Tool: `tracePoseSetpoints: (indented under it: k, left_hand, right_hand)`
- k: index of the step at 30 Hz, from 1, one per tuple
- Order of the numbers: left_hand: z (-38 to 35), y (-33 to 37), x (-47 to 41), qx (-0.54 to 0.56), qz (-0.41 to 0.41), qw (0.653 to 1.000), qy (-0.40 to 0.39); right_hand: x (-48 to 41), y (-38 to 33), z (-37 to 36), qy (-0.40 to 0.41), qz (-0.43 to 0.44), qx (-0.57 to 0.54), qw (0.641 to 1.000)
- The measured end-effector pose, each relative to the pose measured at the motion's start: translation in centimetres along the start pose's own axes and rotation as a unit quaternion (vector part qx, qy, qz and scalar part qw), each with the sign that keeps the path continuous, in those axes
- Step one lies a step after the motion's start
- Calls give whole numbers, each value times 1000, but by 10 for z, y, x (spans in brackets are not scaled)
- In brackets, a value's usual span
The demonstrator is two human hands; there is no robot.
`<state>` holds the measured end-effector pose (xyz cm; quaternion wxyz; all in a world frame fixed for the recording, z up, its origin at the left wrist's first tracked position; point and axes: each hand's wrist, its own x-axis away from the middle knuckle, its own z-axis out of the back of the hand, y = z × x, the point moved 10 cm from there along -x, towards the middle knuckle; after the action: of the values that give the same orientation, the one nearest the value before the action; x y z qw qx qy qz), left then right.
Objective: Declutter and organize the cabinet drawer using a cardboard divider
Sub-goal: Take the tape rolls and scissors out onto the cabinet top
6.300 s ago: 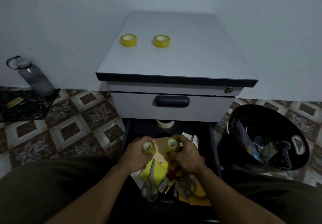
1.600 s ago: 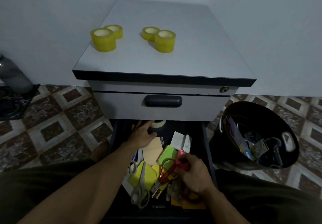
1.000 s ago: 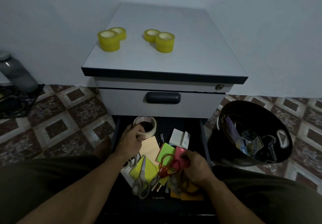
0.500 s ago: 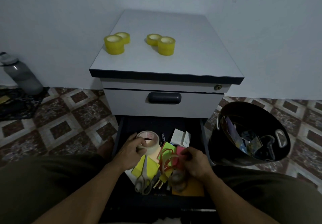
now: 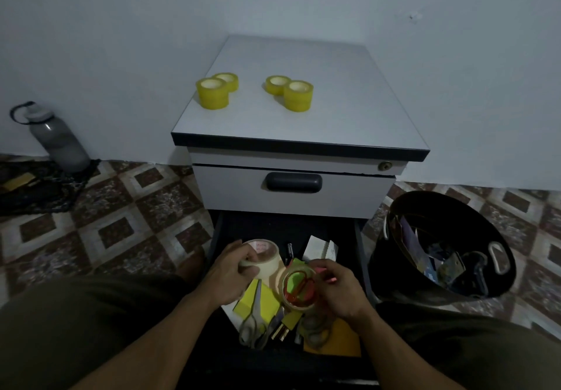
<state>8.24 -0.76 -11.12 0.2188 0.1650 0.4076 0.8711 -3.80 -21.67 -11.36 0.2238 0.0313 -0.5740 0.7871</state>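
Drawer [image 5: 258,225] seen pulled open, clutter heaped toward its front edge | cream tape roll [image 5: 267,259] gripped by left hand [image 5: 230,277], core print too small to be read | clear tape roll [image 5: 291,303] pinched by right hand [image 5: 340,292] | four yellow tape rolls [image 5: 212,93] counted on cabinet top [image 5: 334,101], left half

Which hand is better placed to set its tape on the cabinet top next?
Probably left: left hand grips the beige tape roll nearer the cabinet top; right hand holds clear tape roll lower.
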Motion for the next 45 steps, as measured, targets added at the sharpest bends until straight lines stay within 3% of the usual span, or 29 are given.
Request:
tracePoseSetpoints:
  k: [11,23,33,45]
  left_hand:
    - [77,84,41,-45,-102,994,12]
    - [214,213,73,-10,-212,974,81]
    - [324,255,-48,6,-187,964,187]
    - [317,193,-230,-25,-95,982,158]
  right_hand:
    - [21,-99,26,-73,75,-45,993]
    - [64,-267,101,-44,199,-24,979]
    - [-54,-370,149,74,188,-49,978]
    - [-227,-390,127,152,115,28,981]
